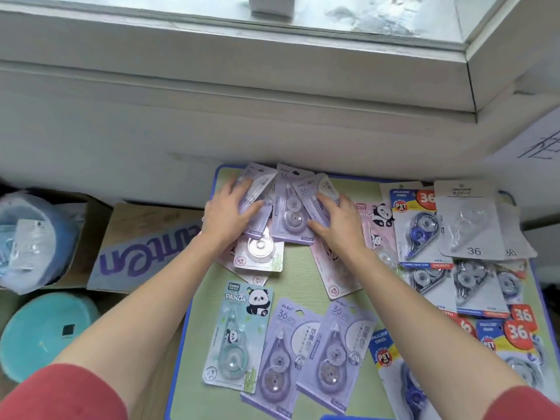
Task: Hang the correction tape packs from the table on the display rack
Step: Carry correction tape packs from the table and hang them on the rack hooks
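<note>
Lilac correction tape packs [291, 207] fan at the table's [303, 286] far edge, hang-holes pointing away. Left hand [230, 213] and right hand [339, 221] press flat on them from either side, fingers spread, gripping nothing yet.

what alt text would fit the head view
A person's left hand and right hand rest on a fan of purple correction tape packs at the far edge of a green table. More packs lie around, including a teal panda pack and blue packs.
</note>
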The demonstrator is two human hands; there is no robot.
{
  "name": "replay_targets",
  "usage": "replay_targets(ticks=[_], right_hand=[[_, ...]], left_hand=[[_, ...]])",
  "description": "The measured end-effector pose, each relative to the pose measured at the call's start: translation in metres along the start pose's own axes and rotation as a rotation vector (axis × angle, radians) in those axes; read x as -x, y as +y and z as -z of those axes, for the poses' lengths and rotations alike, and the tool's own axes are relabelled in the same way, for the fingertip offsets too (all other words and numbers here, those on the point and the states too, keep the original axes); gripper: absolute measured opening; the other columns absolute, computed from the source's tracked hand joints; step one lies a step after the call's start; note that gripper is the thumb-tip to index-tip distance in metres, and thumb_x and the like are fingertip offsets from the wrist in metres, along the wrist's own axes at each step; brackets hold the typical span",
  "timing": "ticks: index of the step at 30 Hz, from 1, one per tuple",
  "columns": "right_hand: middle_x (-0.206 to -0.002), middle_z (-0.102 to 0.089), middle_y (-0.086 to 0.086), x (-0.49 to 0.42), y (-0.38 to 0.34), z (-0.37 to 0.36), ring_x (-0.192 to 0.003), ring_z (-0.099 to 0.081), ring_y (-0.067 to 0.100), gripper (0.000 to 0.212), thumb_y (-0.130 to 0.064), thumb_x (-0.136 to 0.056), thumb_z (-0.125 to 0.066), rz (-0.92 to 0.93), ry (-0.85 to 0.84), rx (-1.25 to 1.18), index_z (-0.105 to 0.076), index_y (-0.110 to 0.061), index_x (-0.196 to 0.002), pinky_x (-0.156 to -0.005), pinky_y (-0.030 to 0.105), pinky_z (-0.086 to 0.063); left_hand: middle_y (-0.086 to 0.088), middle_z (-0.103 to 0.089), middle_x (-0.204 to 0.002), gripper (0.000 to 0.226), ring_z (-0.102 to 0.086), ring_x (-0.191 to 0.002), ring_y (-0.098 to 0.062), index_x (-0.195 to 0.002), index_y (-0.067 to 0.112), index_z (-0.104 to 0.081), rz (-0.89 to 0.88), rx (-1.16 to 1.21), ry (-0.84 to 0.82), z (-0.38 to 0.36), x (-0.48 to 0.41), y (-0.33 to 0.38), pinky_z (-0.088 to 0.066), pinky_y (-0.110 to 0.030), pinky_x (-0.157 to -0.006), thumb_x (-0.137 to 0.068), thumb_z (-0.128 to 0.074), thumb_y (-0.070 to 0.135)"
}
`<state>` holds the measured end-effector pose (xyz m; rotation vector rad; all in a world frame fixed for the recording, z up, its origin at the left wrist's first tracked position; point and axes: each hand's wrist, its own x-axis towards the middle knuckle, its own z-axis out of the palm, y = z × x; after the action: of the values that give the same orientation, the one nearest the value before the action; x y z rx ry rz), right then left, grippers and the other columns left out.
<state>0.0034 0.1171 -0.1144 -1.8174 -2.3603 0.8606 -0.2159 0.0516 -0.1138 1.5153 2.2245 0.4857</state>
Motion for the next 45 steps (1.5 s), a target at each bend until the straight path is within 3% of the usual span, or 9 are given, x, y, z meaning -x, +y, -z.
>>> replay_targets(ticks=[8, 13, 21, 28, 34, 40, 45], right_hand=[[-0.14, -0.042, 0.02, 0.003, -0.006, -0.003, -0.136, -0.03, 0.034, 0.047, -0.031, -0.082, -0.069, 0.003, 0.081, -0.131, -0.056, -0.024, -0.127, -0.11, 0.04, -0.021], [-0.124, -0.053, 0.014, 0.006, -0.007, 0.001, -0.117, -0.045, 0.034, 0.038, -0.03, -0.077, -0.074, 0.065, 0.174, -0.263, -0.06, -0.02, -0.111, -0.097, 0.041, -0.037], [-0.141, -0.041, 0.016, 0.027, -0.019, 0.016, -0.13, -0.033, 0.029, 0.057, -0.036, -0.08, -0.073, 0.158, 0.226, -0.388, -0.053, -0.025, -0.132, -0.102, 0.035, -0.032], [-0.129, -0.049, 0.014, 0.07, -0.003, 0.012, -0.121, -0.045, 0.029, 0.063, -0.039, -0.078, -0.075, 0.177, 0.208, -0.306, -0.053, -0.02, -0.134, -0.1, 0.036, -0.037], [-0.142, -0.042, 0.016, 0.118, 0.019, 0.012, -0.133, -0.036, 0.031, 0.065, -0.043, -0.079, -0.073, 0.091, 0.251, -0.295, -0.05, -0.022, -0.136, -0.108, 0.044, -0.033], [-0.147, -0.037, 0.016, 0.166, 0.032, 0.004, -0.136, -0.032, 0.031, 0.065, -0.044, -0.08, -0.071, -0.037, 0.344, -0.306, -0.048, -0.024, -0.137, -0.11, 0.042, -0.03], [-0.145, -0.039, 0.013, 0.219, 0.031, -0.017, -0.134, -0.034, 0.029, 0.065, -0.041, -0.081, -0.071, -0.192, 0.465, -0.348, -0.048, -0.021, -0.138, -0.108, 0.035, -0.028]], left_hand=[[-0.007, -0.022, -0.155, 0.051, -0.028, -0.139, -0.025, -0.145, 0.034, -0.036, 0.058, 0.002, -0.075, 0.003, 0.017, 0.004, -0.028, -0.043, -0.108, -0.096, -0.047, 0.045], [-0.003, -0.028, -0.148, 0.055, -0.029, -0.133, -0.026, -0.138, 0.04, -0.044, 0.124, 0.112, -0.019, 0.005, 0.03, 0.009, -0.023, -0.045, -0.109, -0.087, -0.061, 0.048], [-0.004, -0.023, -0.153, 0.063, -0.031, -0.134, -0.026, -0.137, 0.035, -0.047, 0.137, 0.151, 0.113, 0.015, 0.062, 0.024, -0.017, -0.038, -0.108, -0.08, -0.071, 0.043], [-0.006, -0.027, -0.151, 0.065, -0.03, -0.137, -0.025, -0.139, 0.032, -0.046, 0.148, 0.161, 0.125, 0.016, 0.099, 0.041, -0.017, -0.038, -0.109, -0.08, -0.072, 0.041], [-0.006, -0.033, -0.147, 0.062, -0.029, -0.135, -0.024, -0.138, 0.032, -0.047, 0.069, 0.136, 0.111, 0.008, 0.124, 0.055, -0.018, -0.036, -0.107, -0.081, -0.071, 0.041], [-0.002, -0.033, -0.146, 0.062, -0.03, -0.134, -0.024, -0.138, 0.036, -0.046, -0.06, 0.081, 0.035, 0.006, 0.136, 0.068, -0.021, -0.043, -0.108, -0.081, -0.069, 0.043], [-0.004, -0.035, -0.146, 0.06, -0.032, -0.133, -0.025, -0.138, 0.035, -0.046, -0.226, 0.008, -0.031, 0.007, 0.156, 0.07, -0.024, -0.039, -0.105, -0.082, -0.067, 0.046]])
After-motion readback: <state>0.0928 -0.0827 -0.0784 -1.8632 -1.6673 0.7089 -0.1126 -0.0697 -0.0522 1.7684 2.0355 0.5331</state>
